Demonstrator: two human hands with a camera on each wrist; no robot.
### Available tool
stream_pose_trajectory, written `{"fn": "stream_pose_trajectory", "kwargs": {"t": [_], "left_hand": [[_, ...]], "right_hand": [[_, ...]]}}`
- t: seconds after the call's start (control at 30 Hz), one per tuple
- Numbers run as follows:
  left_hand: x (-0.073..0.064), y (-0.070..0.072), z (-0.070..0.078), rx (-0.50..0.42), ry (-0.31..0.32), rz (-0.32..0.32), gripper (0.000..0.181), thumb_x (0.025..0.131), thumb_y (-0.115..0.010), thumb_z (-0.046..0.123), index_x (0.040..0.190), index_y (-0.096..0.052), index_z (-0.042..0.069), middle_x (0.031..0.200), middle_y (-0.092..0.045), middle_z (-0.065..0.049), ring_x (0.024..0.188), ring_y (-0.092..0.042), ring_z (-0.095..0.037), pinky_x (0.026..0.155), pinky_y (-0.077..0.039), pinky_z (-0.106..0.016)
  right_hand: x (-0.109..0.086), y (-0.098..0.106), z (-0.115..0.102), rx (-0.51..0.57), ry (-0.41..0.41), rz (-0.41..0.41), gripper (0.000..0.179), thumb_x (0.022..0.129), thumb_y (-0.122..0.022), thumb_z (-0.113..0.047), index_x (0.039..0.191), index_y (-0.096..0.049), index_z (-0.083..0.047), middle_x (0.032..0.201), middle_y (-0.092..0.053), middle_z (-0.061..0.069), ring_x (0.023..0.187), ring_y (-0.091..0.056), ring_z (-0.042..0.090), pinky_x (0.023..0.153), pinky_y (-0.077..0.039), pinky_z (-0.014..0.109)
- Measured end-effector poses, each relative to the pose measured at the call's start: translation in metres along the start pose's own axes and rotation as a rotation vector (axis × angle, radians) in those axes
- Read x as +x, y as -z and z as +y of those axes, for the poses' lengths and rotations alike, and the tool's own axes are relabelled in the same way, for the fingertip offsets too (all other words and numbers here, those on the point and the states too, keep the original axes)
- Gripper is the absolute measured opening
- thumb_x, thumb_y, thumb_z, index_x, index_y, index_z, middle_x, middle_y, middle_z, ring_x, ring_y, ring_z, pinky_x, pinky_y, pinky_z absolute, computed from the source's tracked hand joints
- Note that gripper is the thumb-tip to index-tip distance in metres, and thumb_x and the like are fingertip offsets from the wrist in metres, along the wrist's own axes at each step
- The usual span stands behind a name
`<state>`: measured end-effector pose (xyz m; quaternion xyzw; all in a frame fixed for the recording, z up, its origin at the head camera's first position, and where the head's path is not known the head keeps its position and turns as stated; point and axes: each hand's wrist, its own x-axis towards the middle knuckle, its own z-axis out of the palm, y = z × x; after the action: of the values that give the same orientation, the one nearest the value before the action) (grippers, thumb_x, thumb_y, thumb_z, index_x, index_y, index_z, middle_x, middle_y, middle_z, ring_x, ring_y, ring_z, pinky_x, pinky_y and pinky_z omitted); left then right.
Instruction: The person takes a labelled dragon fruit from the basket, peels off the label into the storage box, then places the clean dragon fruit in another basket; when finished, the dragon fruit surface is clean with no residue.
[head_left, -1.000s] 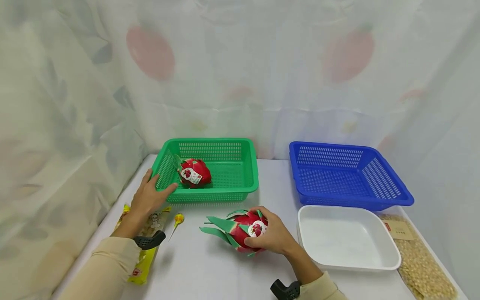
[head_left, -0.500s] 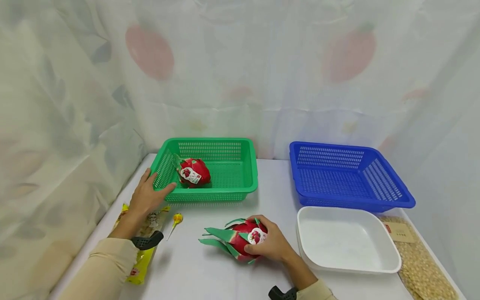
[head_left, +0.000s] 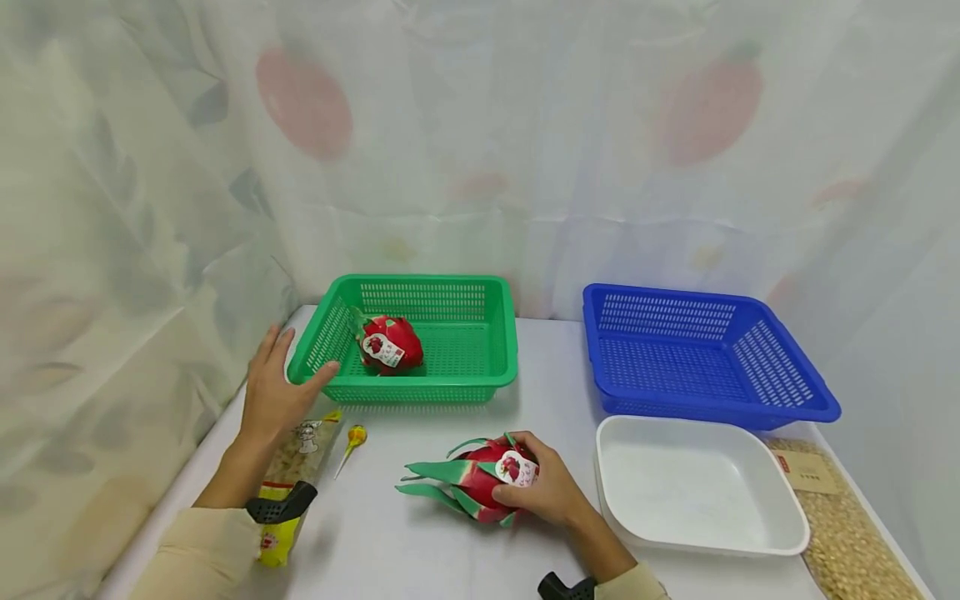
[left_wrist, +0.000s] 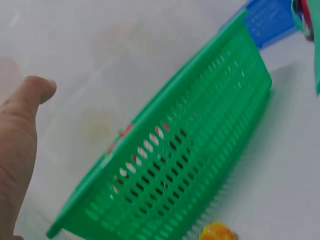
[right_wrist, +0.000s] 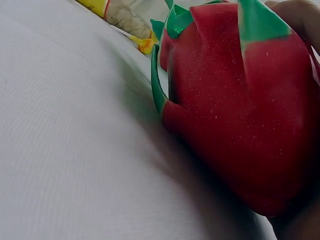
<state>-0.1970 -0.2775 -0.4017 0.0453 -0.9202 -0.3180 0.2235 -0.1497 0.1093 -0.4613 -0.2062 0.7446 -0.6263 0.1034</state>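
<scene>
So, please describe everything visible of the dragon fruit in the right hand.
The dragon fruit is red with smooth-looking skin, green-tipped scales and a white, fruit-printed sticker. It is held sideways, long green tips pointing left, between the lollipop and the white tray. The right hand grips its other end; whether it touches the tabletop is unclear.
</scene>
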Motion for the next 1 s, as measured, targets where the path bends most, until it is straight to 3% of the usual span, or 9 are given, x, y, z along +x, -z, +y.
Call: {"fn": "stream_pose_trajectory", "kwargs": {"t": [0.27,0.47,0.6,0.67,0.77,1.0], "left_hand": [[-0.024,0.002,0.022,-0.154,-0.151,0.022,0.084,0.083,-0.075,0.033,0.152,-0.031,0.01,0.159,-0.016,-0.002,0.142,-0.016,-0.033,0.098,-0.022,-0.072],[-0.043,-0.006,0.039,-0.302,-0.273,-0.052,0.089,0.077,-0.081,0.019,0.152,-0.032,0.019,0.159,-0.018,0.0,0.143,-0.016,-0.026,0.1,-0.024,-0.069],[-0.055,-0.016,0.047,-0.366,-0.335,-0.081,0.093,0.071,-0.082,0.009,0.151,-0.036,0.018,0.158,-0.022,-0.002,0.142,-0.019,-0.021,0.106,-0.031,-0.042],[-0.061,-0.021,0.051,-0.397,-0.37,-0.096,0.095,0.067,-0.083,0.005,0.15,-0.037,0.013,0.157,-0.023,-0.004,0.141,-0.021,-0.021,0.102,-0.032,-0.035],[-0.067,-0.028,0.057,-0.431,-0.421,-0.135,0.096,0.064,-0.084,0.003,0.148,-0.038,0.008,0.157,-0.024,-0.007,0.14,-0.023,-0.023,0.1,-0.033,-0.037],[-0.077,-0.044,0.066,-0.456,-0.498,-0.225,0.098,0.064,-0.086,0.012,0.149,-0.037,0.008,0.156,-0.026,-0.007,0.139,-0.027,-0.025,0.098,-0.039,-0.039]], "right_hand": [[0.0,0.0,0.001,0.012,-0.011,-0.011,0.059,0.075,-0.079,-0.013,0.127,-0.055,0.001,0.109,-0.06,0.008,0.095,-0.058,0.023,0.078,-0.052,0.032],[-0.001,0.0,0.001,-0.005,-0.022,-0.007,0.06,0.075,-0.079,-0.014,0.128,-0.054,0.001,0.109,-0.06,0.007,0.096,-0.057,0.023,0.08,-0.051,0.031],[-0.002,0.0,-0.001,-0.019,-0.028,-0.004,0.062,0.076,-0.079,-0.014,0.129,-0.053,0.001,0.111,-0.06,0.007,0.098,-0.056,0.023,0.081,-0.05,0.031],[-0.003,0.001,-0.001,-0.022,-0.03,-0.008,0.062,0.076,-0.078,-0.014,0.13,-0.052,0.003,0.112,-0.059,0.007,0.098,-0.056,0.023,0.081,-0.05,0.031],[-0.002,0.002,0.001,-0.016,-0.02,-0.014,0.063,0.077,-0.078,-0.014,0.131,-0.051,0.003,0.112,-0.059,0.007,0.099,-0.056,0.023,0.081,-0.05,0.031],[0.007,0.001,0.035,-0.016,-0.03,-0.005,0.066,0.077,-0.079,-0.015,0.135,-0.05,-0.005,0.118,-0.058,0.005,0.102,-0.055,0.023,0.082,-0.05,0.031]]}}
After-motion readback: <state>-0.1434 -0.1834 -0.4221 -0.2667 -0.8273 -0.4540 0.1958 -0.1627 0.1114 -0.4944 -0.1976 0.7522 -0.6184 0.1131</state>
